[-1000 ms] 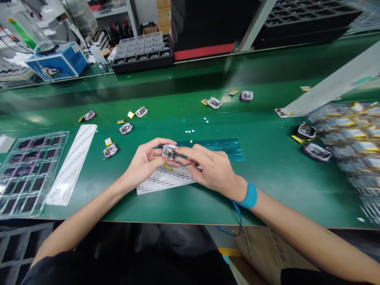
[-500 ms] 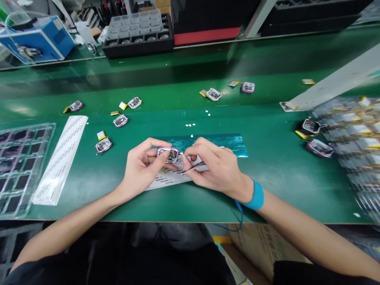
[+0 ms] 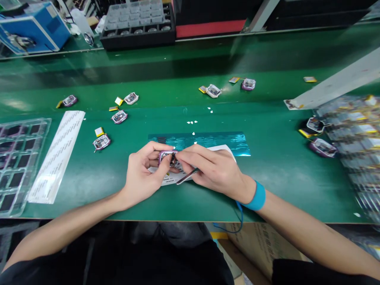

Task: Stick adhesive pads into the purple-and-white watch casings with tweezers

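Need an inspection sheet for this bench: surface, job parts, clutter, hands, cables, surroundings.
Surface: glossy green bench; white printed sheet below both hands.
Job parts: purple-rimmed unit, open, innards partly hidden; thin metal tool.
Clutter: white bits on and beyond blue film.
Hands: left hand holds the unit; right hand holds the tool, close against the unit.
Cables: blue cord hanging by right wristband.
Surroundings: blue machine, black tray beyond.

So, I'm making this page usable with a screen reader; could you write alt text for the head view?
A small open electronic device sits in the grip of the left hand above a green bench, while the right hand, at its edge, holds a slim metal tool. Similar devices lie around the bench.
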A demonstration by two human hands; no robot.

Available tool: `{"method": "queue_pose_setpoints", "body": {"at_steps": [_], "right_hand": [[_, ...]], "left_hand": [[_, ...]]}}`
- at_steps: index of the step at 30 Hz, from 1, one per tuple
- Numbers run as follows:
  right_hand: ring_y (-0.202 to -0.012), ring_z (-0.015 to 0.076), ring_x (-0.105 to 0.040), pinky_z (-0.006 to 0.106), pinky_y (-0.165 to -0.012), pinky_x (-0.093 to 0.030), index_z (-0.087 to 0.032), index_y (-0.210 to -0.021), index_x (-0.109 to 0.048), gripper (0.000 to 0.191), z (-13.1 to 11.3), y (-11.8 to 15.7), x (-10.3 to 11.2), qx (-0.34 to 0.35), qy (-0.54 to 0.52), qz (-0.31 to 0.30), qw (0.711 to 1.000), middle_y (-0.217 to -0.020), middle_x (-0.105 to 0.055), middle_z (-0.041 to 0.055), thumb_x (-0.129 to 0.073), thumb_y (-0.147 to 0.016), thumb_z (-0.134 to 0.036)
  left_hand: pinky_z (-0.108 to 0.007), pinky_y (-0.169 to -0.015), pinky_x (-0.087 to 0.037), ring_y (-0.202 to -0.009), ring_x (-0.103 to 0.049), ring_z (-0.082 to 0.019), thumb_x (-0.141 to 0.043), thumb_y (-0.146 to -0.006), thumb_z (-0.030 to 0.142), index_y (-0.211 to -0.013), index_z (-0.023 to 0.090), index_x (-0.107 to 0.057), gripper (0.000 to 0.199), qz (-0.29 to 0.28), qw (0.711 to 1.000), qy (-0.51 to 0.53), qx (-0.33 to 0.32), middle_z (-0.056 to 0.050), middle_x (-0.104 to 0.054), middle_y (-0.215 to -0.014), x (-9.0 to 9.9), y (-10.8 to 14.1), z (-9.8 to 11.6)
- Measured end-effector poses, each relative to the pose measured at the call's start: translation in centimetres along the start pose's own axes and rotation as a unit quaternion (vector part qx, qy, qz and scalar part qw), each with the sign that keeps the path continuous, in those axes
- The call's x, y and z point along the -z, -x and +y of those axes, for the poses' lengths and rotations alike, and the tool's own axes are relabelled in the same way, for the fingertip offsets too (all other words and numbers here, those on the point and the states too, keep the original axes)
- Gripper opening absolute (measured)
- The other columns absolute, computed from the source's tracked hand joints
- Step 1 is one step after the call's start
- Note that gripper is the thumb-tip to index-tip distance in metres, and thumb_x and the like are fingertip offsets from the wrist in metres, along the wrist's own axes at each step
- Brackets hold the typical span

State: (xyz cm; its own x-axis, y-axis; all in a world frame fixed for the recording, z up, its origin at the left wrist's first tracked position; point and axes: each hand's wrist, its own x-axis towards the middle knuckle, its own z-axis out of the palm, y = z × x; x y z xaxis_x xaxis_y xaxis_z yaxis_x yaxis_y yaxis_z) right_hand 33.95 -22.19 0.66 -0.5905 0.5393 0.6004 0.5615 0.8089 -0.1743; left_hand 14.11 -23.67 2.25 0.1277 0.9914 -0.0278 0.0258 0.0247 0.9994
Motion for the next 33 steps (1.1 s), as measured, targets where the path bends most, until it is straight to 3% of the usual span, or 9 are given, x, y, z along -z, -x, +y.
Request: {"method": "queue_pose_setpoints", "body": {"at_steps": [6, 10, 16, 20, 23, 27, 33], "right_hand": [[-0.064, 0.0082, -0.063, 0.024, -0.048, -0.041, -0.013, -0.116, -0.068, 0.020, -0.1, -0.5, 0.2, 0.021, 0.004, 0.015, 1.000, -0.093, -0.075, 0.0026, -0.059, -0.101, -0.024], [-0.058, 0.0068, -0.061, 0.023, -0.049, -0.042, -0.017, -0.106, -0.068, 0.014, -0.4, -0.4, -0.2, 0.033, 0.015, 0.056, 0.998, -0.085, -0.075, -0.0019, -0.059, -0.097, -0.010], [-0.067, 0.0098, -0.066, 0.021, -0.060, -0.052, -0.018, -0.101, -0.066, 0.005, -0.3, -0.7, -0.4, -0.088, -0.142, 0.102, 0.981, -0.083, -0.073, -0.0001, -0.063, -0.097, -0.017], [-0.079, 0.0112, -0.072, 0.020, -0.065, -0.056, -0.021, -0.118, -0.067, 0.021, 0.1, -0.6, -0.3, -0.065, -0.158, 0.081, 0.982, -0.100, -0.078, 0.0027, -0.067, -0.097, -0.019], [-0.078, 0.0109, -0.073, 0.019, -0.061, -0.055, -0.023, -0.118, -0.069, 0.020, 0.2, -0.3, -0.3, -0.038, -0.112, 0.079, 0.990, -0.098, -0.077, 0.0018, -0.067, -0.098, -0.019], [-0.075, 0.0119, -0.074, 0.021, -0.061, -0.056, -0.024, -0.109, -0.071, 0.014, 0.4, -0.3, -0.2, -0.055, -0.103, 0.094, 0.989, -0.093, -0.078, 0.0004, -0.062, -0.100, -0.018], [-0.081, 0.0129, -0.075, 0.021, -0.060, -0.056, -0.021, -0.113, -0.068, 0.017, 0.6, -0.5, 0.0, -0.030, -0.103, 0.078, 0.991, -0.099, -0.079, 0.0036, -0.065, -0.098, -0.015]], "left_hand": [[-0.025, -0.059, -0.066, -0.064, -0.077, -0.018, -0.074, -0.086, 0.026, -0.093, 0.019, -0.069, 0.011, 0.001, 0.999, -0.031, -0.018, -0.003, -0.079, -0.080, 0.2, 0.1, 0.4], [-0.025, -0.059, -0.065, -0.069, -0.079, -0.019, -0.072, -0.088, 0.026, -0.094, 0.020, -0.067, 0.010, -0.013, 0.999, -0.041, -0.025, -0.004, -0.080, -0.082, 0.2, 0.1, 0.4], [-0.024, -0.048, -0.063, -0.051, -0.075, -0.017, -0.074, -0.089, 0.029, -0.097, 0.022, -0.057, 0.021, -0.038, 0.999, 0.027, 0.006, 0.000, -0.077, -0.080, 0.3, 0.0, -0.1], [-0.019, -0.052, -0.063, -0.056, -0.077, -0.016, -0.068, -0.092, 0.019, -0.106, 0.017, -0.066, 0.014, -0.028, 0.995, -0.027, -0.097, -0.001, -0.077, -0.086, 0.3, 0.2, -0.2], [-0.014, -0.051, -0.060, -0.057, -0.077, -0.014, -0.067, -0.090, 0.010, -0.101, 0.015, -0.071, 0.013, -0.017, 0.986, -0.079, -0.148, 0.001, -0.075, -0.078, 0.2, 0.3, -0.3], [-0.015, -0.048, -0.059, -0.053, -0.076, -0.015, -0.069, -0.087, 0.011, -0.097, 0.014, -0.073, 0.011, -0.029, 0.990, -0.062, -0.125, 0.002, -0.074, -0.072, 0.1, 0.2, -0.4], [-0.018, -0.048, -0.061, -0.053, -0.076, -0.016, -0.071, -0.086, 0.012, -0.097, 0.014, -0.076, 0.012, -0.032, 0.995, -0.019, -0.089, -0.002, -0.080, -0.085, 0.1, -0.1, -0.5]]}}
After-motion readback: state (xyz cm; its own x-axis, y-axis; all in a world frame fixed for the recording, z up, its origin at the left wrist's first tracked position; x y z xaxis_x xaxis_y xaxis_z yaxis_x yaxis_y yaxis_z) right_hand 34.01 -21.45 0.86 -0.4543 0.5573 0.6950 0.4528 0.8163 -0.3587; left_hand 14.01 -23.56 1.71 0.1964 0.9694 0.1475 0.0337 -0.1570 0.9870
